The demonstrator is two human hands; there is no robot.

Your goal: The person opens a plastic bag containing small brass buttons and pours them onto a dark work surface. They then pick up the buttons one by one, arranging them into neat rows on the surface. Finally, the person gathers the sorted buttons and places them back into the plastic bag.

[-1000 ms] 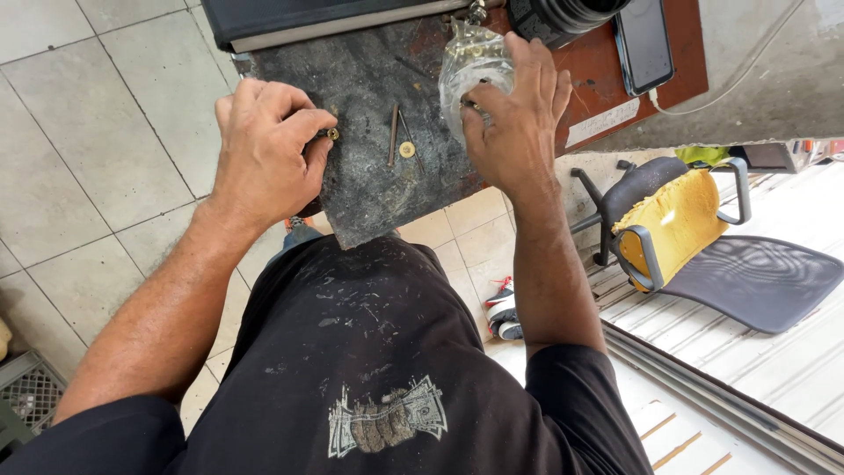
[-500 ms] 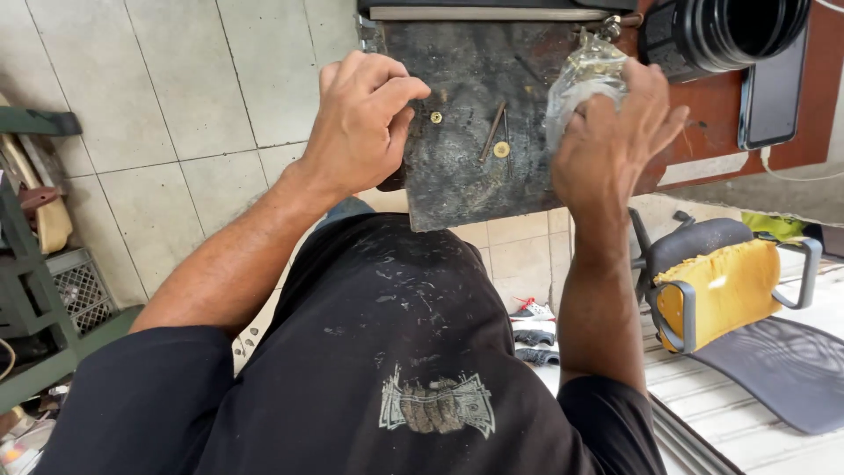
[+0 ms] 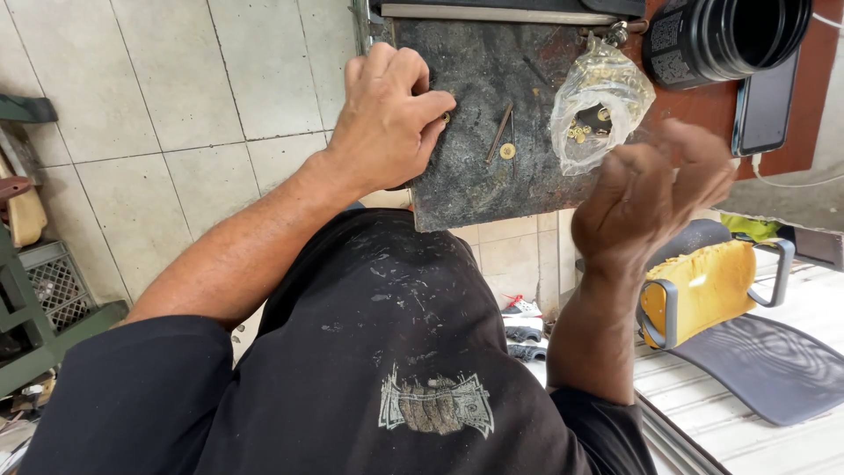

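The left hand (image 3: 387, 127) is curling knuckles-up on the dark, scuffed metal work plate (image 3: 475, 189), thumb and forefinger pinching narrow on a small brass-coloured piece (image 3: 446, 117) that is only just peeking out at the fingertips; what kind of piece it is, I cannot tell. The right hand (image 3: 646, 198) is hovering loosely half-open and blurred off the plate's right edge, holding nothing that I can see. Working outward, a thin dark pin (image 3: 500, 132) is lying tilted beside a small round brass washer (image 3: 507, 151), both near the pinching fingers, and a crumpled clear plastic bag of small brass parts (image 3: 600, 101) is sitting just beyond them. My read: the pinch is wanting to be kept low and firm against the plate, since anything that small will be rolling away if it slips. The plate's near edge is ending right above the lap and the pale tiled floor (image 3: 132, 105), so sliding parts toward the body is looking risky. On the right, a black cylindrical container (image 3: 725, 40) and a dark phone (image 3: 763, 105) are crowding the reddish wooden bench (image 3: 681, 101); the freest room is lying across the plate's lower middle. A yellow-backed chair (image 3: 703, 286) is standing below, well apart.
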